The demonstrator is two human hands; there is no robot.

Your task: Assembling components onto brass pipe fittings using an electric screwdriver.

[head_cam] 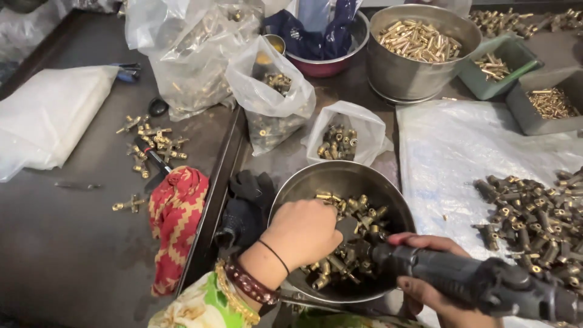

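Step in hand looks like pick-and-work: left hand (303,234) is down in the near steel bowl (291,185), fingers curled closed over the brass fittings (352,243). It seems to be grasping one, but the palm hides which, so I can't tell for sure.

Right hand (434,285) is wrapped shut around a dark handheld rotary tool (486,282), near right, nose pointing left over the bowl rim and close to the left hand's knuckles.

Fittings sit heaped in the bowl's near half. A pile of similar, darker fittings (534,228) lies on the plastic sheet (449,152) to the right, well apart from the bowl.

Judgement: next move calls for lifting a single fitting clear of the heap and lining it up with the tool nose, fingers kept off the tip.

Red patterned cloth (176,225) lies left of the bowl; loose valve-like fittings (152,143) far left.
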